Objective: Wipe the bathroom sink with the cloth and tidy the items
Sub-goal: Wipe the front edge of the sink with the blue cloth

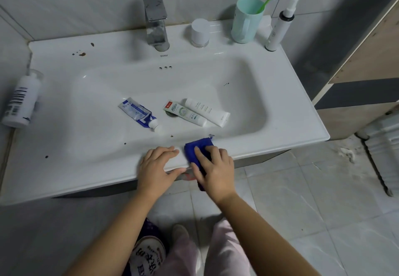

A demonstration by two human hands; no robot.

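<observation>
Sink (64, 167): brown spots on ledge and basin; three tubes (195, 112) lying by the drain.
Right hand (212, 167): fingers flat, pressing blue cloth (197, 146) on the front rim. I judge wiping begun.
Left hand (156, 165): fingers together, bracing the rim.
Next: clear tubes, I reckon.

One head-worn view; looks steeply down and forward over the sink (280, 146); close, at arm's reach.
</observation>
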